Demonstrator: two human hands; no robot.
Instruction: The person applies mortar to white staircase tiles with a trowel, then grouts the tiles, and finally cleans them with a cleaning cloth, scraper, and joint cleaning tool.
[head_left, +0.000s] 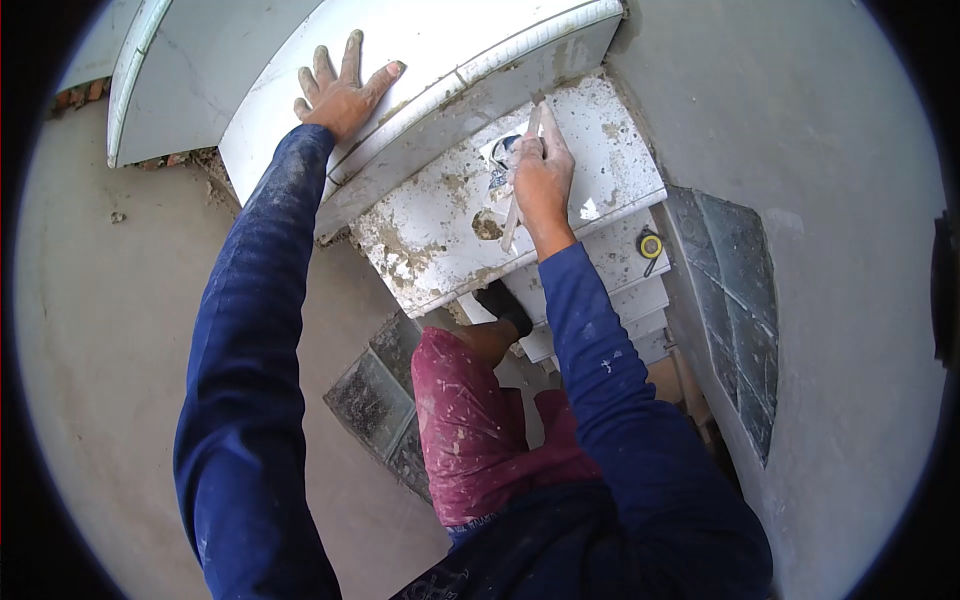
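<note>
My left hand lies flat, fingers spread, on the white upper stair tread, close to its rounded front edge. Lower down, my right hand is closed round a thin pale strip with a straight edge. The strip's middle is hidden by my fingers. Beside those fingers is a crumpled white and dark-blue packet or cloth, partly covered by the hand. Both lie over a white step spotted with dried mortar, which has a brownish patch on it.
A yellow and black tape measure rests on a lower step. My dark-shod foot is on the stairs below. Grey plastered walls rise on both sides, with a dark glass-block panel at right and another at left.
</note>
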